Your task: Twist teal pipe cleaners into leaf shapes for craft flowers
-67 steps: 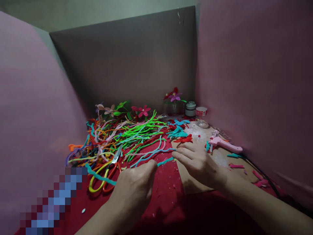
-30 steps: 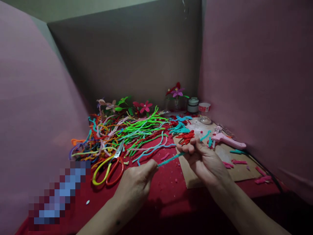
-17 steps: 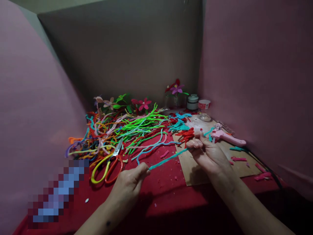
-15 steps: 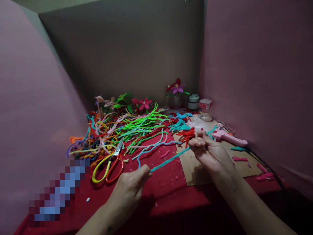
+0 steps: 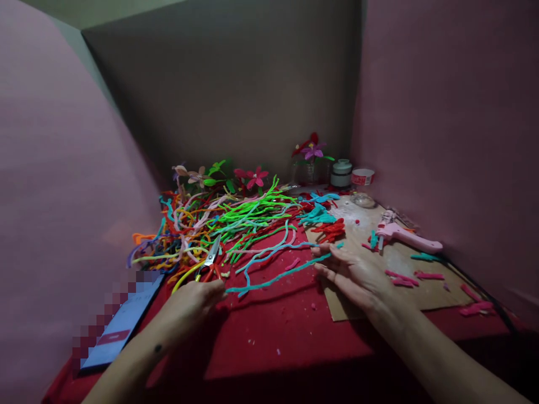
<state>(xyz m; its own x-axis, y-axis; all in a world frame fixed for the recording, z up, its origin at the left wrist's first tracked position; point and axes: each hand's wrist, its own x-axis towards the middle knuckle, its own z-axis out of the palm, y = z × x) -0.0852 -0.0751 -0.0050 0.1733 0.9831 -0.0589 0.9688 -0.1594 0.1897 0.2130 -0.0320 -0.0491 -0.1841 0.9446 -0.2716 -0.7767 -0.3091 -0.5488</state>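
A long teal pipe cleaner (image 5: pixel 275 279) stretches between my two hands above the red cloth. My left hand (image 5: pixel 202 296) is closed around its left end, just in front of the scissors (image 5: pixel 211 255), whose handles it partly covers. The other end runs between the fingers of my right hand (image 5: pixel 356 275), and a short tip sticks out above them. Those fingers are fairly straight and hold it loosely. Light blue and pink pipe cleaners (image 5: pixel 269 255) lie just behind it on the cloth.
A heap of coloured pipe cleaners (image 5: pixel 248 216) fills the back left. On the right, a cardboard sheet (image 5: pixel 337 306) carries a pink glue gun (image 5: pixel 406 235) and pink scraps. Flowers (image 5: pixel 256 177), a grey-green jar (image 5: pixel 341 173) and a phone-like slab (image 5: pixel 122 331) stand or lie around.
My left hand has moved left toward the scissors, still on the teal pipe cleaner. My right hand's fingers have straightened from a tight grip. The view has shifted slightly.
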